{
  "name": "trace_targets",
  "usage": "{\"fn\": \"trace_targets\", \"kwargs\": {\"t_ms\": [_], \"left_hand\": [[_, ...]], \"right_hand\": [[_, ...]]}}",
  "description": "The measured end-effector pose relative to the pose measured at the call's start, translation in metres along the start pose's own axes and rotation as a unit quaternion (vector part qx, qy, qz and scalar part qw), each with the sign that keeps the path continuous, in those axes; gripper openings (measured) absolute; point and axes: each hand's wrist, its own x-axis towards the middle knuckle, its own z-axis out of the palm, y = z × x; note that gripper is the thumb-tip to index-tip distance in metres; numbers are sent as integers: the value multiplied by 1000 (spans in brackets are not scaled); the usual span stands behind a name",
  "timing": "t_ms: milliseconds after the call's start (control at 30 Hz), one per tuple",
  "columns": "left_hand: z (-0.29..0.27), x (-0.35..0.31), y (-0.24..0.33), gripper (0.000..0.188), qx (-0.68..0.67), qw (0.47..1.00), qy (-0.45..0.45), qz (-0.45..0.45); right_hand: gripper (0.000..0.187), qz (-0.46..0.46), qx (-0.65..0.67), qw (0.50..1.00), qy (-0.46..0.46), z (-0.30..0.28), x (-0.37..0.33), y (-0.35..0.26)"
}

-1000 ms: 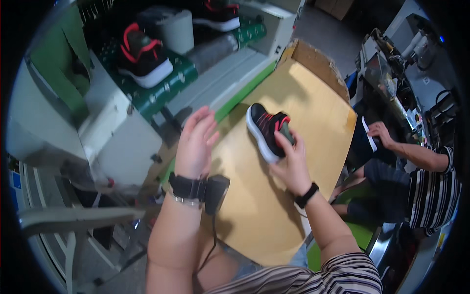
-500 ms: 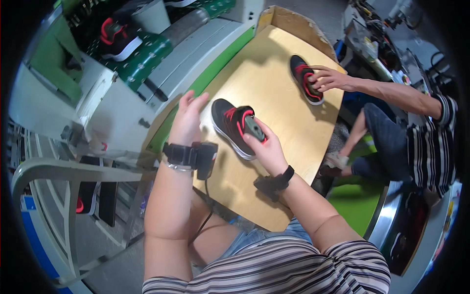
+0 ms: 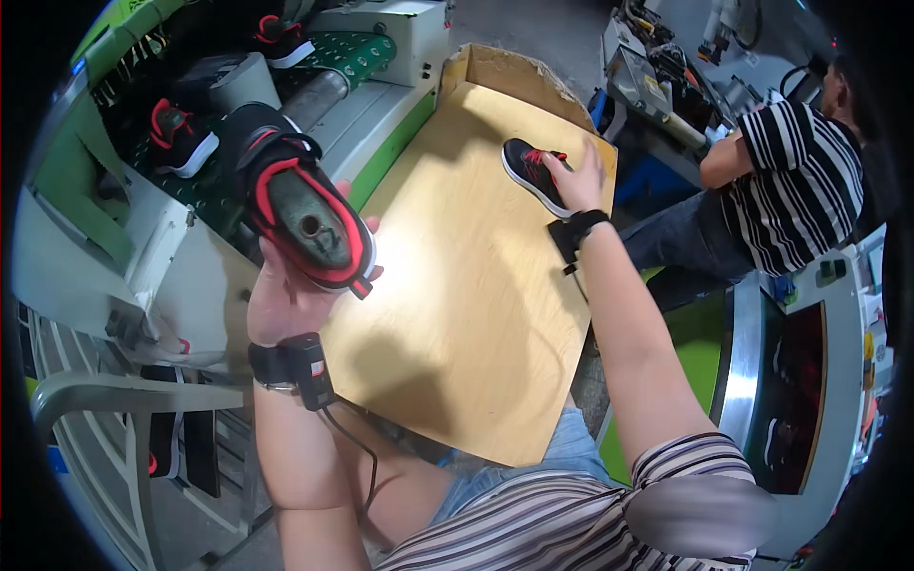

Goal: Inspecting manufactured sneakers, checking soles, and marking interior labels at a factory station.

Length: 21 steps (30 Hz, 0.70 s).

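The left hand [image 3: 290, 290] now holds a black and red shoe [image 3: 303, 214] up off the board, palm underneath and fingers wrapped round its side. The shoe is tipped so its opening faces the camera, and a grey form with a small hole fills that opening. Half a second ago this hand rested open on the wooden board [image 3: 457, 314] beside a shoe lying flat; a second ago it hovered open over the board's near edge. So a shoe has come up into the left hand and is turned for a look at its inside.

The right hand [image 3: 576, 186] reaches far out ahead to the board's far end, its palm and fingers laid over a second black and red shoe [image 3: 528, 171] that lies on its side there. Whether the fingers are closed round it or only pressing on it I cannot tell. In both earlier frames this hand gripped a shoe close in front of the body, so it has stretched well away.

Beyond the left hand, a green conveyor [image 3: 357, 52] carries more shoes. To the right of the right hand sits another person in a striped shirt [image 3: 800, 176], whose hand was on the far shoe half a second ago and is now drawn back.
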Motion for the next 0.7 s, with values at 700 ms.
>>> {"fn": "trace_targets", "kwargs": {"t_ms": [700], "left_hand": [[-17,1,1,75,-197,971,-96,97]], "right_hand": [[53,-29,277,807,-520,-178,-201,-138]]}}
